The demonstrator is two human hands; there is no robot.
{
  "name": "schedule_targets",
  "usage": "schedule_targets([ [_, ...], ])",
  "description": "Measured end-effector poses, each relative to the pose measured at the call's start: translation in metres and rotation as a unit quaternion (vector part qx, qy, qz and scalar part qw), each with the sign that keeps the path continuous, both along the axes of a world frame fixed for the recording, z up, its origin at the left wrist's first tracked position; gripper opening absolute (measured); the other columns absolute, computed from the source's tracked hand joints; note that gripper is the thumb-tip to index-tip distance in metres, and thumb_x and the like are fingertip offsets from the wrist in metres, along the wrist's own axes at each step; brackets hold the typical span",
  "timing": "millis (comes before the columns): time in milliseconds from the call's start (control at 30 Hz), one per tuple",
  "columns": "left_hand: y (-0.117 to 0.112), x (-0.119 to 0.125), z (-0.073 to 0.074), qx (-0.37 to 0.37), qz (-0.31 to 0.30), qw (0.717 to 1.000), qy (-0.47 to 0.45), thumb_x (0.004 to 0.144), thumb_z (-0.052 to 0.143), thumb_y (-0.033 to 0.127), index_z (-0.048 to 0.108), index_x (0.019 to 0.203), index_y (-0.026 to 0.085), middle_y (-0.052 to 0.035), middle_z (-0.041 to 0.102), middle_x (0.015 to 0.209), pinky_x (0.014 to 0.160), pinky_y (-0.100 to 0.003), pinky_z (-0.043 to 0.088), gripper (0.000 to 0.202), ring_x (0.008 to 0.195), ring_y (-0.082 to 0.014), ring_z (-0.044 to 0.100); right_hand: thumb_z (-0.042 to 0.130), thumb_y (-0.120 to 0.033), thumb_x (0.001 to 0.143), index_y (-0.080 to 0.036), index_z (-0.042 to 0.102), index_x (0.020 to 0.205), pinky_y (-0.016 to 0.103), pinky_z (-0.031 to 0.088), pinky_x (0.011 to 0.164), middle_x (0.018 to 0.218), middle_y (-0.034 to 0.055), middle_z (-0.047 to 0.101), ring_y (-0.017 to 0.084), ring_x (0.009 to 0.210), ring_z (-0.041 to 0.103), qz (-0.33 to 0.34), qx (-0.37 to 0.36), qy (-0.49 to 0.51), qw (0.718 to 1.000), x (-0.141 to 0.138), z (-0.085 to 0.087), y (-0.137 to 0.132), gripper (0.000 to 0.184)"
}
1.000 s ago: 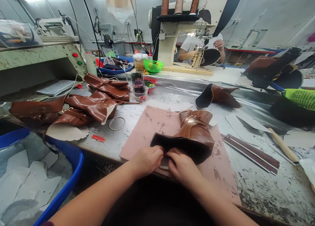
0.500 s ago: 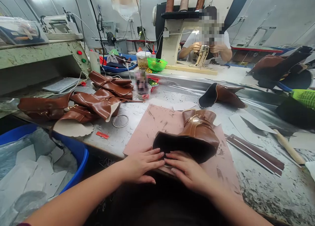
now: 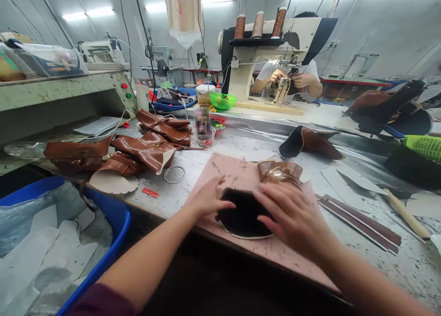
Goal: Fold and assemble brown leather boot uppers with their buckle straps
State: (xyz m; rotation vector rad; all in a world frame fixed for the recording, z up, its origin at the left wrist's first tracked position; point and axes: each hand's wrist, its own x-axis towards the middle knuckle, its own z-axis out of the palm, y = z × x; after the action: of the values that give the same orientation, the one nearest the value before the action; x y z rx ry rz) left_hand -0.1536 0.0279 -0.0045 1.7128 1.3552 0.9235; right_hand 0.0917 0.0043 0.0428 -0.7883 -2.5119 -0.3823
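A brown leather boot upper [image 3: 280, 172] with straps and a buckle lies on a pink board [image 3: 234, 169], its wide black-lined opening facing me. At the left side of that opening is my left hand [image 3: 208, 196], fingers spread and thumb near the rim. My right hand [image 3: 287, 210], slightly blurred, hovers over the upper's right side with its fingers extended and thumb apart. It hides part of the leather. Neither hand grips anything; whether the fingertips touch the leather I cannot tell.
More brown uppers [image 3: 144, 146] are heaped at left, beside a ring [image 3: 174, 174] and a red strip [image 3: 150, 193]. Another upper [image 3: 310, 142] lies behind. A blue bin [image 3: 126, 219] holds scraps. Right are brown strips [image 3: 361, 224] and a wooden handle [image 3: 406, 210]. A person works behind a sewing machine [image 3: 241, 72].
Both hands have lifted from the near edge of the opening and moved apart, left hand to its left side, right hand over its right side. The camera view has tilted up.
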Motion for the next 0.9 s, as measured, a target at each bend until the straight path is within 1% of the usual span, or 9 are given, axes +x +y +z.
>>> schedule_targets([
  [100,0.015,0.026,-0.007,-0.043,-0.007,0.997,-0.059,0.05,0.079,0.022,0.06,0.104,0.012,-0.0064,0.066,0.086,0.078,-0.036,0.049,0.058,0.083,-0.0226,0.062,0.052,-0.024,0.085,-0.016,0.066,0.088,0.036,0.044,0.081,0.089,0.0094,0.068,0.024,0.087,0.061,-0.049,-0.026,-0.11,0.992,-0.008,0.015,0.04,0.017],
  [200,0.003,0.037,0.0,-0.057,0.014,0.99,-0.125,0.063,0.069,0.03,0.062,0.081,0.011,-0.0021,0.062,0.069,0.062,-0.028,0.049,0.027,0.066,-0.0176,0.06,0.047,-0.026,0.088,-0.017,0.065,0.076,0.029,0.041,0.06,0.073,0.0066,0.067,0.021,0.07,0.061,-0.098,-0.04,-0.132,0.986,-0.006,0.031,0.064,0.023],
  [300,-0.021,0.035,0.018,-0.041,0.038,0.983,-0.173,0.07,0.061,0.036,0.062,0.076,0.012,0.0002,0.057,0.062,0.056,-0.024,0.045,0.024,0.06,-0.014,0.054,0.045,-0.028,0.088,-0.018,0.064,0.077,0.027,0.035,0.051,0.069,0.0052,0.067,0.019,0.062,0.061,-0.14,-0.039,-0.111,0.983,-0.001,0.046,0.072,0.025],
  [433,-0.043,0.028,0.038,-0.052,0.025,0.969,-0.239,0.068,0.066,0.042,0.065,0.071,0.013,0.0007,0.054,0.058,0.053,-0.022,0.04,0.03,0.057,-0.0121,0.049,0.049,-0.026,0.085,-0.023,0.066,0.075,0.024,0.036,0.051,0.065,0.0002,0.068,0.016,0.059,0.062,-0.122,-0.072,-0.119,0.983,0.001,0.061,0.075,0.019],
  [567,-0.049,0.026,0.045,-0.123,-0.016,0.929,-0.349,0.07,0.066,0.046,0.069,0.08,0.013,-0.0015,0.061,0.064,0.056,-0.021,0.041,0.034,0.059,-0.0121,0.054,0.048,-0.019,0.081,-0.023,0.066,0.089,0.025,0.041,0.05,0.067,0.002,0.069,0.017,0.057,0.062,-0.121,-0.071,-0.116,0.983,-0.008,0.068,0.067,0.019],
  [633,-0.051,0.028,0.048,-0.115,-0.002,0.917,-0.382,0.072,0.066,0.045,0.069,0.087,0.014,-0.0027,0.065,0.069,0.062,-0.022,0.045,0.035,0.066,-0.0146,0.058,0.046,-0.013,0.077,-0.021,0.058,0.108,0.03,0.047,0.064,0.096,0.0079,0.068,0.021,0.079,0.064,-0.087,-0.032,-0.066,0.993,-0.015,0.07,0.055,0.034],
  [700,-0.054,0.029,0.052,-0.087,0.013,0.919,-0.384,0.072,0.066,0.045,0.069,0.092,0.015,-0.0037,0.068,0.077,0.07,-0.025,0.047,0.036,0.076,-0.0178,0.061,0.044,-0.011,0.077,-0.019,0.056,0.108,0.036,0.046,0.08,0.116,0.0109,0.059,0.023,0.1,0.057,-0.008,0.029,0.015,0.999,-0.022,0.07,0.04,0.035],
  [800,-0.058,0.034,0.053,-0.038,0.028,0.925,-0.378,0.075,0.062,0.043,0.067,0.097,0.017,-0.0051,0.069,0.087,0.079,-0.031,0.049,0.035,0.088,-0.0224,0.062,0.043,-0.016,0.083,-0.019,0.059,0.079,0.033,0.048,0.065,0.082,0.0074,0.064,0.02,0.074,0.06,0.04,0.075,0.105,0.991,-0.036,0.062,0.014,0.017],
  [900,-0.061,0.044,0.037,0.034,0.099,0.92,-0.377,0.083,0.052,0.037,0.063,0.105,0.018,-0.0067,0.068,0.098,0.084,-0.035,0.051,0.031,0.096,-0.0237,0.062,0.049,-0.034,0.085,-0.014,0.061,0.092,0.031,0.047,0.052,0.072,0.0088,0.064,0.02,0.059,0.06,-0.024,0.04,0.102,0.994,-0.053,0.044,-0.007,0.025],
])
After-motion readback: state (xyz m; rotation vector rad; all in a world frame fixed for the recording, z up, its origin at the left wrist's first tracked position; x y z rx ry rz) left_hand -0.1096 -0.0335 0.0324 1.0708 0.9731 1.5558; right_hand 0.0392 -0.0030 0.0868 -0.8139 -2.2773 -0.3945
